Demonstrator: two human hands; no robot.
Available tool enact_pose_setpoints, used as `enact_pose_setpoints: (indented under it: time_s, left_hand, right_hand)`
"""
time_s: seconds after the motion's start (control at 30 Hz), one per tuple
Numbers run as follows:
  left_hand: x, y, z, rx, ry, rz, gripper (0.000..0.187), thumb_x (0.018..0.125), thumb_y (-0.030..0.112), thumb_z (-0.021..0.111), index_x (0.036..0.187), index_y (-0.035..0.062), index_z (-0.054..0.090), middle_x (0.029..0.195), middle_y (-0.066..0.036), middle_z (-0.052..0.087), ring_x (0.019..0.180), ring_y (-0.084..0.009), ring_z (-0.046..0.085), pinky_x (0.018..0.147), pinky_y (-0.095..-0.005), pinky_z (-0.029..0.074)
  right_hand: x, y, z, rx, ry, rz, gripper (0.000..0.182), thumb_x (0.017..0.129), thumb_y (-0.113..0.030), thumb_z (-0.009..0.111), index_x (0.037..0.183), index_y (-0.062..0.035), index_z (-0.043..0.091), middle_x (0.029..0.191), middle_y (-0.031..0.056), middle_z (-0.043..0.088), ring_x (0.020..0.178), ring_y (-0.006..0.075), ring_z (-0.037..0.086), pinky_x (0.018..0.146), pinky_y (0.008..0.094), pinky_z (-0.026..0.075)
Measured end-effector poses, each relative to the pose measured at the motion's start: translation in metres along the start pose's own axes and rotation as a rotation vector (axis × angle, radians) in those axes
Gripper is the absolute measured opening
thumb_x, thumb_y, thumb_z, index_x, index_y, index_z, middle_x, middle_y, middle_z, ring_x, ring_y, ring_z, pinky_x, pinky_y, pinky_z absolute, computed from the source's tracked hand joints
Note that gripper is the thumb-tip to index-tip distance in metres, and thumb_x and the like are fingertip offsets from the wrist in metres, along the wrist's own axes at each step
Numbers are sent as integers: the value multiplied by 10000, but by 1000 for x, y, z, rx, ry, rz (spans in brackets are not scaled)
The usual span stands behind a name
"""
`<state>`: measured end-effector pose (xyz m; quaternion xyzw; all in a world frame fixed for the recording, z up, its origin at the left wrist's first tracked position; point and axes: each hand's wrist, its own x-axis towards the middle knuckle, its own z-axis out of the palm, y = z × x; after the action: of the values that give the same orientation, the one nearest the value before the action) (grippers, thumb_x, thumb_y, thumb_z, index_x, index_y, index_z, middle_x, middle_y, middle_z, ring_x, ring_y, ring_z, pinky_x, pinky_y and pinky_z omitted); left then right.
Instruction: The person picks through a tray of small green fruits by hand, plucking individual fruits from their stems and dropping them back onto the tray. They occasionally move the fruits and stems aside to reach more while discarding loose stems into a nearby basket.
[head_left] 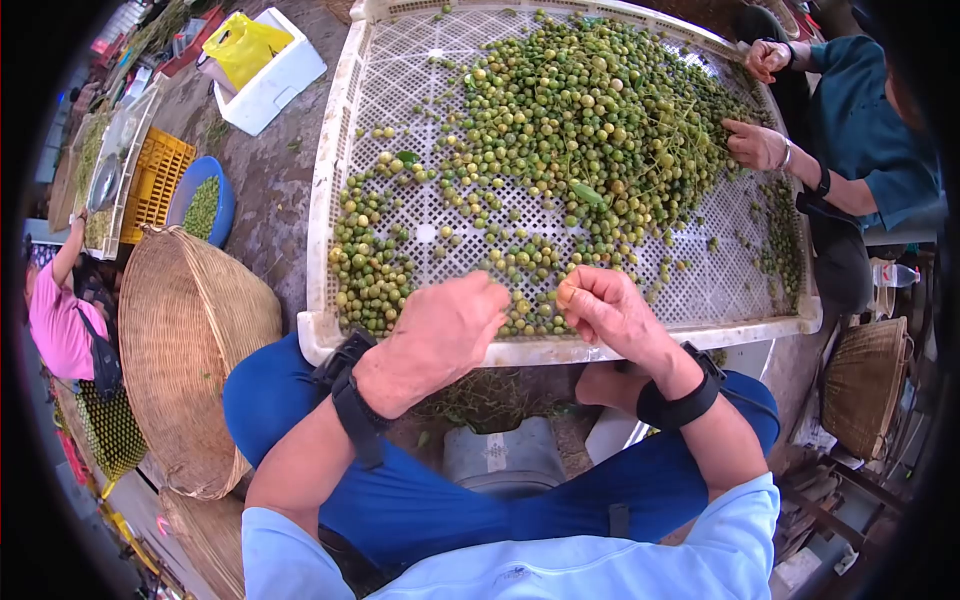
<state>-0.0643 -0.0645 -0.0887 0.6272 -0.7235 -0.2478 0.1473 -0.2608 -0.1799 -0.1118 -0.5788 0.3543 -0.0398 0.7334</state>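
Two hands sorting small green fruits at the near rim of a white perforated tray.

A single yellowish fruit (566,293) is pinched in the right hand (612,312) fingers, just above the tray (330,150) edge. The left hand (440,335) curls loosely over the fruits (580,110) near it; whether it grips any cannot be told. Across the tray, a co-worker's hand (757,146) rests in the heap. A woven basket (185,340) lies to the left.

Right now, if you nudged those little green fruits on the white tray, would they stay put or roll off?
Probably roll a little: the green fruits look round and smooth. The perforated white tray and its raised rim would likely stop them. Those on thin stems probably drag together. The right hand pinches one easily, so they seem light.
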Motion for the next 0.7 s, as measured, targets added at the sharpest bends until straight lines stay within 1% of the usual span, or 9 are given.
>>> enact_pose_setpoints:
  time_s: [0.03,0.17,0.27,0.3,0.4,0.47,0.5,0.53,0.7]
  left_hand:
    - [2,4,-1,-209,122,-17,178,761,74,631,913,-8,590,775,-125,576,698,-279,592,622,-374,476]
    - [7,10,-5,-540,25,-92,215,754,71,645,944,-11,589,784,-140,601,728,-293,604,644,-363,480]
    - [4,7,-2,-314,-21,-55,229,747,76,659,945,-16,590,818,-143,603,747,-308,605,659,-369,484]
    - [4,6,-1,-258,23,-43,236,747,80,662,949,-16,588,829,-143,600,752,-308,603,665,-371,483]
    - [7,6,3,-164,-44,-104,315,743,104,673,1025,-5,584,1029,-160,591,927,-317,584,771,-379,473]
    - [13,1,19,-6,99,113,401,747,130,671,1117,14,567,1249,-165,507,1131,-339,494,908,-386,428]
    - [17,2,21,17,-53,60,516,762,158,665,1240,46,504,1414,-153,351,1267,-377,358,1010,-440,348]
    - [21,4,24,15,-55,65,516,762,158,665,1240,46,504,1414,-153,351,1267,-377,358,1010,-440,348]
    - [34,3,35,245,-117,115,597,801,186,639,1341,87,405,1460,-144,264,1294,-399,303,988,-506,332]
  right_hand:
    - [-2,-3,0,118,-28,44,154,899,-192,533,849,-52,573,695,-34,538,569,40,476,479,202,396]
    - [-13,-3,11,81,-244,45,86,865,-138,554,918,-74,572,731,-10,550,634,68,519,555,229,447]
    - [-41,21,23,-981,-478,-427,232,769,-128,596,994,-76,577,815,148,632,717,273,646,591,407,497]
    - [-43,19,22,-983,-471,-421,232,769,-128,596,994,-76,577,815,148,632,717,273,646,591,407,497]
    - [-48,-9,16,-1053,-237,-141,263,735,-118,595,995,-87,576,754,128,640,714,331,640,596,423,495]
    - [-40,-6,-2,-1154,31,-252,206,749,-95,582,955,-87,581,725,115,603,693,322,627,576,420,488]
    - [-34,2,-14,-1216,162,-293,187,753,-71,569,939,-85,580,738,111,578,703,318,617,579,415,486]
    - [-28,9,-24,-1277,296,-331,172,757,-46,557,924,-82,579,752,107,552,714,314,607,581,410,484]
    - [-12,20,-50,-1250,286,-434,162,757,-14,541,903,-75,574,826,106,523,756,303,590,613,401,484]
